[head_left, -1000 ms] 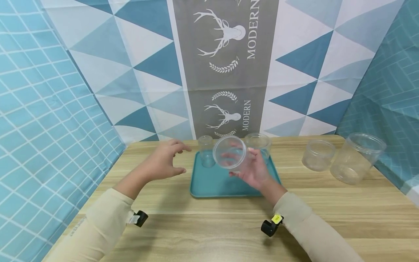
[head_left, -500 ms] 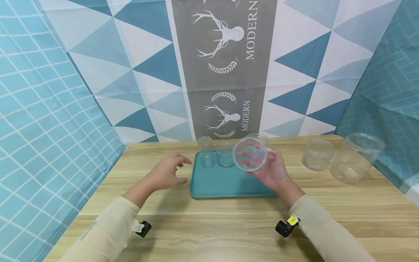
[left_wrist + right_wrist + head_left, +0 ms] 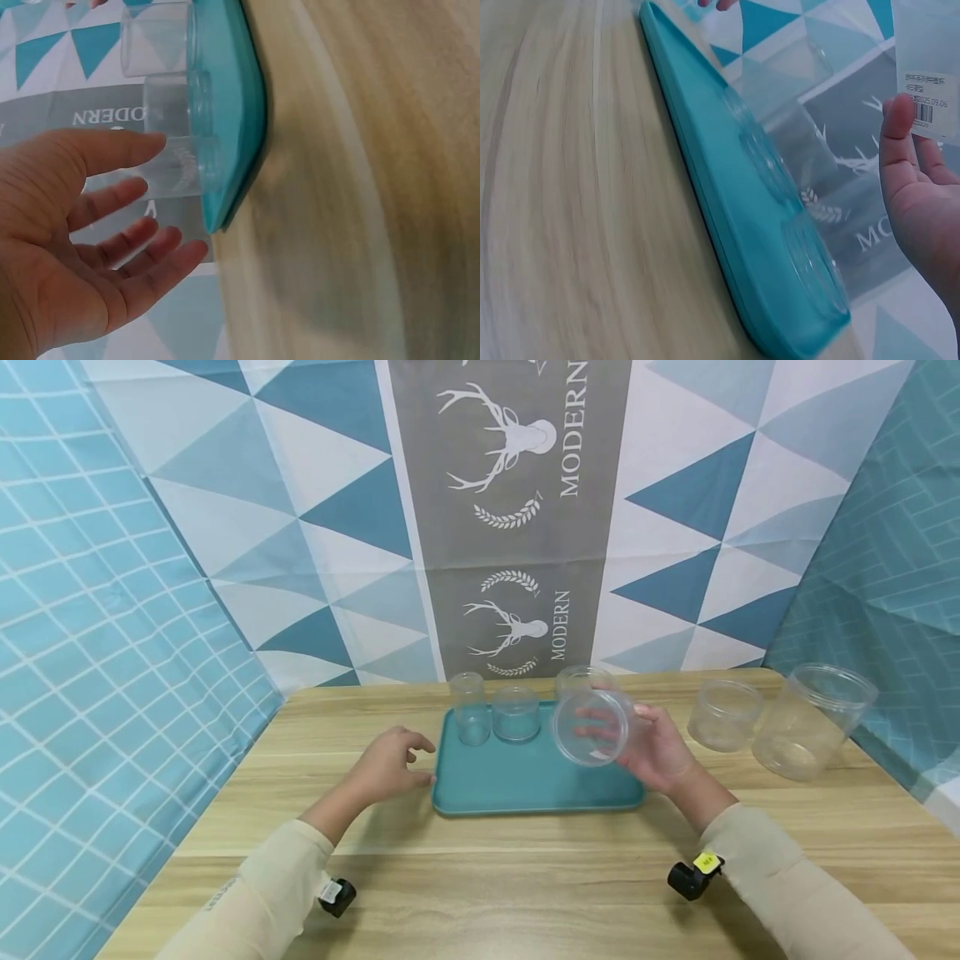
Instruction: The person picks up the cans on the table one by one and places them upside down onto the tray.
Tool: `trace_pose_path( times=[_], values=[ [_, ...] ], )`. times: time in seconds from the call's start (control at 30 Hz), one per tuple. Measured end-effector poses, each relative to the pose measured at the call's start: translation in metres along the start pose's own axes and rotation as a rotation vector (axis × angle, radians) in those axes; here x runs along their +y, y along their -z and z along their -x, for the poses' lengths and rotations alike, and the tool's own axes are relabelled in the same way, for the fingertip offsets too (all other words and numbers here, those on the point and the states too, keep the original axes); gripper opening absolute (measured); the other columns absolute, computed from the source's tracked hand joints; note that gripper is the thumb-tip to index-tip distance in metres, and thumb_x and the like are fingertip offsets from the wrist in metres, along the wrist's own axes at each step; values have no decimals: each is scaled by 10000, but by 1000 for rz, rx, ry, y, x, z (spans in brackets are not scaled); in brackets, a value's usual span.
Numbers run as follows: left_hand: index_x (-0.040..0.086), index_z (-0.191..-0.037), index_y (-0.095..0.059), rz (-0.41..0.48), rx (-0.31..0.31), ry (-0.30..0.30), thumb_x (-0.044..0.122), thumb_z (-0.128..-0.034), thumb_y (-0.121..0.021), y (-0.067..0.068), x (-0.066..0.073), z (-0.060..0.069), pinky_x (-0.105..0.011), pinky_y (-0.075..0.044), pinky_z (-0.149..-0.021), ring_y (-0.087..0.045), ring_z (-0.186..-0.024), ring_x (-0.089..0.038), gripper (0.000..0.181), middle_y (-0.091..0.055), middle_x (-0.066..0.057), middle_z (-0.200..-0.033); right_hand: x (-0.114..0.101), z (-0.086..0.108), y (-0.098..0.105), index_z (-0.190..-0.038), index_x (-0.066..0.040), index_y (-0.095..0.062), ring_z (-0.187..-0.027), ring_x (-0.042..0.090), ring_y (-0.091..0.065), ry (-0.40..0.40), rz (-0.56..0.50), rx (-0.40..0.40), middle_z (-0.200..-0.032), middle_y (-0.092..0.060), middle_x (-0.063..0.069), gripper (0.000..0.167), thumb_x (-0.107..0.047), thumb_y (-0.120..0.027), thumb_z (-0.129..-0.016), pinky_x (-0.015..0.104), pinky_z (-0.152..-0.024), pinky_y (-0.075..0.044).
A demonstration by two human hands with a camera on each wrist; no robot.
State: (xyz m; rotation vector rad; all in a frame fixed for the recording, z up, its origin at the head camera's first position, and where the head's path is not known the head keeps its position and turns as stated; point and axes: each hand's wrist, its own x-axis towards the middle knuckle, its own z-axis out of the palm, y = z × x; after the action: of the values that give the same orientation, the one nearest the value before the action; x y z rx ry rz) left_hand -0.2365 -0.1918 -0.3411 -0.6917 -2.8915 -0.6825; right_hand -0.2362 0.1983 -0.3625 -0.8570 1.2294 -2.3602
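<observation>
My right hand (image 3: 660, 756) grips a clear plastic jar (image 3: 581, 745) in the air over the right part of a teal tray (image 3: 517, 785). The jar is tilted, one round end facing the head camera. Printed on it is a white label with a barcode (image 3: 925, 112), seen in the right wrist view. My left hand (image 3: 390, 764) is at the tray's left edge, fingers loosely bent and holding nothing; whether it touches the rim I cannot tell. On the tray stand a tall narrow clear jar (image 3: 470, 714), a short wide one (image 3: 516, 720) and another (image 3: 573, 679), partly hidden behind the held jar.
On the wooden table (image 3: 480, 877), right of the tray, stand a low clear jar (image 3: 725, 714) and a larger, taller clear jar (image 3: 813, 727). A patterned cloth backdrop (image 3: 517, 543) rises behind the table, with blue cloths at both sides.
My right hand has carried the jar rightward and lower, uncovering the short jar on the tray. My left hand has moved down and slightly right, towards the tray's left edge.
</observation>
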Motion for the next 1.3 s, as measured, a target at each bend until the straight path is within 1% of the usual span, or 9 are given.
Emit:
trace_pose_path(
  times=[0.17, 0.3, 0.53, 0.63, 0.8, 0.87, 1.07, 1.17, 1.3],
  values=[
    [5, -1047, -699, 73, -23, 91, 104, -766, -794, -6, -3, -2, -416, -552, -762, -662, -877, -291, 312, -639, -185, -1080, -6, 6, 9, -1452, -188, -416, -1224, 334, -515, -15, 16, -37, -1345, -519, 116, 497, -217, -287, -973, 457, -954, -478],
    [16, -1134, -672, 123, -35, 172, 90, -774, -793, -13, -6, -3, -417, -550, -762, -659, -898, -280, 387, -643, -209, -1095, -11, 10, 11, -1461, -192, -415, -1219, 315, -524, -30, 68, -35, -1352, -524, 89, 498, -223, -324, -973, 441, -955, -480],
    [13, -1291, -575, 144, -38, 269, 98, -728, -818, -21, -9, -5, -445, -536, -809, -657, -909, -268, 619, -634, -223, -1124, -20, 14, 8, -1418, -279, -468, -1192, 259, -555, -60, 396, 58, -1331, -511, -2, 522, -179, -294, -936, 458, -942, -464],
    [-4, -1314, -553, 165, -60, 307, 104, -729, -819, -23, -9, -7, -447, -531, -829, -655, -889, -258, 652, -627, -218, -1137, -24, 15, 8, -1408, -295, -477, -1188, 226, -535, -64, 480, 85, -1329, -508, -10, 526, -173, -305, -927, 447, -958, -450],
    [-50, -1323, -520, 319, -115, 397, 47, -764, -777, -27, -8, -10, -357, -577, -677, -667, -659, -206, 623, -602, -210, -1135, -29, 16, 10, -1404, -287, -488, -1161, 192, -528, -70, 522, 120, -1320, -513, -13, 520, -167, -338, -921, 371, -928, -484],
    [-71, -1319, -511, 389, -128, 425, 16, -779, -755, -29, -8, -12, -333, -580, -609, -657, -617, -207, 599, -593, -198, -1107, -31, 16, 10, -1405, -277, -487, -1157, 191, -529, -65, 543, 127, -1328, -504, -8, 515, -163, -351, -922, 356, -924, -488],
    [-122, -1326, -479, 527, -151, 466, -60, -771, -704, -36, -13, -19, -341, -588, -595, -638, -647, -228, 602, -554, -153, -1015, -38, 14, 8, -1388, -270, -510, -1117, 193, -540, -24, 657, 138, -1337, -494, -16, 502, -127, -379, -925, 348, -882, -497],
    [-138, -1345, -448, 561, -165, 471, -96, -754, -661, -38, -14, -21, -350, -591, -612, -625, -689, -232, 630, -533, -147, -1002, -43, 15, 4, -1396, -246, -507, -1082, 224, -545, 1, 799, 160, -1338, -480, 9, 479, -122, -425, -941, 365, -828, -521],
    [-144, -1361, -428, 567, -170, 480, -130, -737, -608, -40, -13, -24, -351, -592, -618, -627, -730, -233, 649, -533, -155, -1004, -50, 14, -2, -1418, -198, -484, -1111, 247, -516, 27, 972, 177, -1393, -447, 26, 481, -105, -485, -946, 379, -793, -533]
  ],
)
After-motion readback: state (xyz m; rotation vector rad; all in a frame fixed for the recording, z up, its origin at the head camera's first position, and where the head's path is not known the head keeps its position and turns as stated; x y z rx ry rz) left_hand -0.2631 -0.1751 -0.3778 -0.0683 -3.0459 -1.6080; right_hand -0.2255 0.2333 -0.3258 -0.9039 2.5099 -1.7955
